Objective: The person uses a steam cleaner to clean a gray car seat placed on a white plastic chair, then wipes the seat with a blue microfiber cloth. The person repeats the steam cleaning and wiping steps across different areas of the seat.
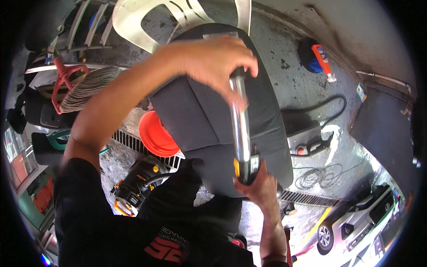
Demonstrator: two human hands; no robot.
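A dark grey fabric car seat lies before me, partly over a white plastic chair. Above it I hold a shiny metal vacuum wand with a black and yellow lower end. My right hand is wrapped round that black end. At the wand's far end, my left hand is closed about the tube, its thumb along the metal; motion blurs it a little. A clear flat piece shows at the seat's far edge, partly behind the left hand.
To the left stand a red bucket, a black and yellow vacuum cleaner and a hose on a red reel. Rightward are a machine, a coiled cable, an orange bottle and a parked car.
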